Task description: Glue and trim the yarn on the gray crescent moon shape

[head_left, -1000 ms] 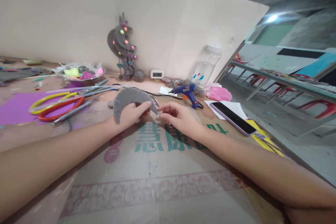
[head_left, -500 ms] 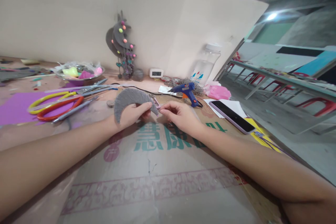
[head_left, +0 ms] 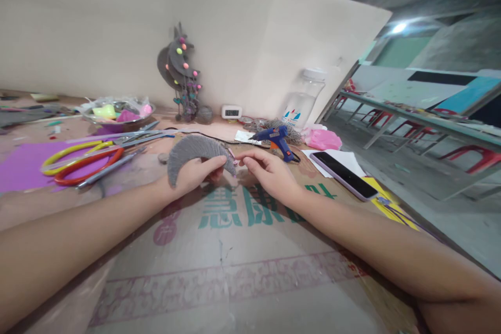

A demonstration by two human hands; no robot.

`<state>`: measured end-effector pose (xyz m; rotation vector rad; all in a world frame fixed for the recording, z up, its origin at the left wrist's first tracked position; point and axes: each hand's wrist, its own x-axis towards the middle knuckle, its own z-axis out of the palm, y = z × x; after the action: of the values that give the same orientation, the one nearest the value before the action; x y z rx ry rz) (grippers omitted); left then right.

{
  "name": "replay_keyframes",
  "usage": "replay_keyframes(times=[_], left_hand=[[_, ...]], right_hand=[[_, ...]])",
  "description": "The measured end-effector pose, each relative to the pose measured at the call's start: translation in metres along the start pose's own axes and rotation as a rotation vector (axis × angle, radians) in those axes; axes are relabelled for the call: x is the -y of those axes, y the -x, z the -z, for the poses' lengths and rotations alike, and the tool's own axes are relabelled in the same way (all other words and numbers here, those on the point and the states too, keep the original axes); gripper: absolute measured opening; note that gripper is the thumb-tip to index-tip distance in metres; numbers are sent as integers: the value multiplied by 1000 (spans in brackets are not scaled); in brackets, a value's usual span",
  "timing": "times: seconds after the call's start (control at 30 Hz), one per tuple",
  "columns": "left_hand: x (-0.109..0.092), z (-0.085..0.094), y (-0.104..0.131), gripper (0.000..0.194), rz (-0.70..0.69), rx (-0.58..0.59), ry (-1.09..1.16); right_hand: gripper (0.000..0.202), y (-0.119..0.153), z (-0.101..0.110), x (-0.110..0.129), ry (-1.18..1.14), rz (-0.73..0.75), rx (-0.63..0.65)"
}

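My left hand point(head_left: 203, 169) is closed on a grey yarn-wrapped crescent point(head_left: 188, 147), thumb on its face near the right-hand tip. The crescent arches above the hand. A small pinkish piece point(head_left: 231, 155) shows at that tip; its exact kind is too small to make out. My right hand point(head_left: 266, 167) is beside the tip, index finger pointing at it and thumb a little apart from the finger. Nothing shows between them. Beneath both hands lies a printed cardboard sheet point(head_left: 164, 292).
Behind the hands are a blue glue gun point(head_left: 279, 141), a small digital clock point(head_left: 231, 111), a clear bottle point(head_left: 303, 96) and a decorated grey moon hanging point(head_left: 182, 62). Scissors point(head_left: 86, 159) and a bowl point(head_left: 117, 120) stand left; a phone point(head_left: 344, 175) lies right.
The right thumb and index finger have parted slightly and come off the crescent's tip. My left hand keeps its hold on the crescent; the view has shifted slightly.
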<state>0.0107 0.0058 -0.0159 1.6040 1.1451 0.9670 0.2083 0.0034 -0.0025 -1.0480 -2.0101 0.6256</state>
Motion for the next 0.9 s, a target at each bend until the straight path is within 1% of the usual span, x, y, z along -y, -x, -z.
replay_keyframes(times=[0.07, 0.17, 0.27, 0.33, 0.43, 0.5, 0.57, 0.63, 0.7, 0.8, 0.9], left_hand=[[0, 1, -1, 39, -83, 22, -68], [0, 2, -1, 39, -201, 51, -168], [1, 3, -1, 37, -246, 78, -236], [2, 2, -1, 38, -224, 83, -236], [4, 2, -1, 43, -155, 104, -171], [4, 1, 0, 44, -98, 81, -64], [3, 2, 2, 42, -59, 34, 50], [1, 2, 3, 38, -71, 32, 53], [-2, 3, 4, 36, -95, 40, -29], [-8, 2, 4, 36, -86, 28, -120], [-13, 1, 5, 36, -75, 34, -126]], right_hand=[[22, 0, 0, 1, -11, -3, 32], [24, 0, -2, 0, -77, -70, 102], [26, -1, -4, -2, -196, -132, 191], [29, -1, -5, -2, -268, -168, 232], [30, -1, -5, -2, -356, -261, 221], [31, -1, -4, -3, -437, -333, 191], [32, -2, -5, -4, -503, -378, 168], [33, -2, -5, -5, -507, -387, 153], [35, -2, -4, -5, -468, -375, 158], [34, -2, -4, -2, -390, -333, 189], [31, -3, -4, -1, -327, -284, 225]])
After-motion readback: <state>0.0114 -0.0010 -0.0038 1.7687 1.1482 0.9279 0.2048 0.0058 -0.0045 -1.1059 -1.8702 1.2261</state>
